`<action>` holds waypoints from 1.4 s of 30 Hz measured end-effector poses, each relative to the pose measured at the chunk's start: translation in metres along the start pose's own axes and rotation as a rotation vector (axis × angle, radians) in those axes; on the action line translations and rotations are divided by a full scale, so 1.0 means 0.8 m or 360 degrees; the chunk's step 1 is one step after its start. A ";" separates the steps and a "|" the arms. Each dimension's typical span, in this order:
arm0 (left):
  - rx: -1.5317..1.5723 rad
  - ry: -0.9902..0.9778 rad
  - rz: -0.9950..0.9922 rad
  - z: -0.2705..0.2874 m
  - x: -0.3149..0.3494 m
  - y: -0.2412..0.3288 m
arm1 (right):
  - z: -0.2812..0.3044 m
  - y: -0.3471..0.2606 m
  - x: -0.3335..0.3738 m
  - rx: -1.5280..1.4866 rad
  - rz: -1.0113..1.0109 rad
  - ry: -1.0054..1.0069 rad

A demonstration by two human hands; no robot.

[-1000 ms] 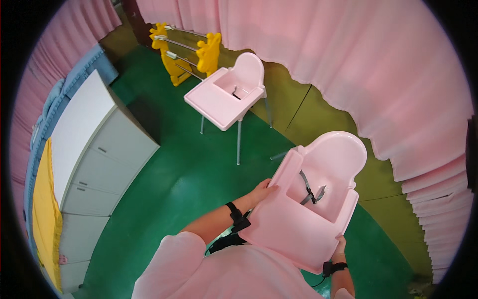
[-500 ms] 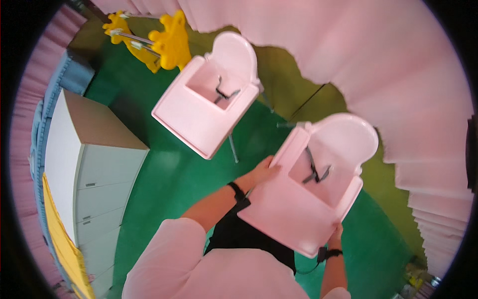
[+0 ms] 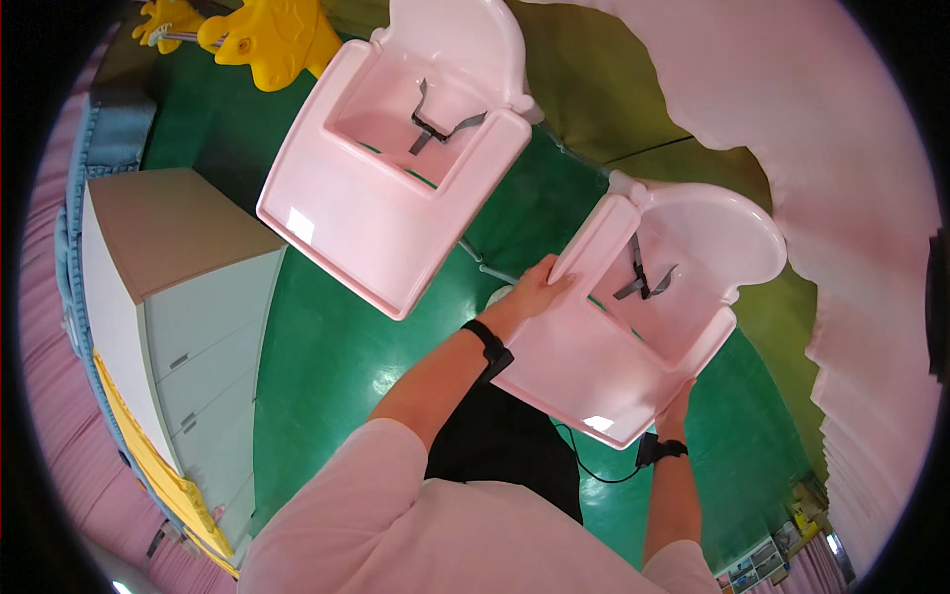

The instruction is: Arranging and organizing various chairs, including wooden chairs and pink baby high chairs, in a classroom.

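The pink high chair is just in front of the person, right of the middle of the view, its backrest turned away; whether its feet touch the floor cannot be told. The left hand grips the left edge of its tray, while the right hand is clasped at the tray's right edge, near the front corner — its fingers are partly hidden. A grey harness lies loose in the seat. Both wrists wear black bands, the right one trailing a cable. Ahead to the left is a second high chair, also pink; beyond it, a yellow animal-shaped panel. Farther left stands a pale cabinet — beside a yellow cloth. A pink curtain hangs on the right, above the green floor.
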State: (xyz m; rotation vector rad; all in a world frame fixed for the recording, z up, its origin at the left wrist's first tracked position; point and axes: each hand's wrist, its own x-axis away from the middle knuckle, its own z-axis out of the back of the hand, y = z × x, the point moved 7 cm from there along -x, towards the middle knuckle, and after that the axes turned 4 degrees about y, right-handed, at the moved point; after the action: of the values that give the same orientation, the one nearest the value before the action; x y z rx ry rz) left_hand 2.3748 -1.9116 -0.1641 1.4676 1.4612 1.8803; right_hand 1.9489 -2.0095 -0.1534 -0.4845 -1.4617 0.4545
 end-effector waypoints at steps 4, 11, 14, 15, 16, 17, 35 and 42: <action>-0.0120 -0.0017 0.0015 0.014 -0.020 0.017 | -0.023 -0.004 -0.001 -0.0047 0.0059 -0.0112; -0.0283 0.0043 0.0045 0.018 -0.010 0.037 | -0.022 -0.010 0.000 0.0047 0.0156 0.0028; -0.0586 0.0199 -0.0022 0.022 -0.001 0.065 | -0.029 -0.025 0.008 0.0193 0.0234 -0.0099; -0.0820 0.0356 -0.0125 0.024 0.004 0.081 | -0.024 -0.025 0.013 0.0367 0.0127 -0.0094; -0.0833 0.0334 -0.0170 0.021 0.005 0.087 | -0.018 -0.029 0.017 0.0527 0.0034 -0.0084; -0.0947 0.0467 -0.0472 0.025 0.014 0.101 | -0.014 -0.034 0.017 0.0478 0.0071 -0.0063; -0.1491 -0.1626 -0.1005 -0.350 0.271 0.196 | 0.162 0.200 0.467 0.1025 0.0368 0.0528; -0.2151 -0.2108 -0.0164 -0.431 0.116 0.163 | 0.120 0.258 0.456 -0.0513 0.0145 0.1084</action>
State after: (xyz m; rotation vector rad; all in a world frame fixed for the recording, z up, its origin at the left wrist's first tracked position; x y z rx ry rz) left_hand 2.0801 -2.0687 0.0171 1.2277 -0.3484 0.8477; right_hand 1.8750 -1.6293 0.0332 -0.8686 -0.8511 0.0956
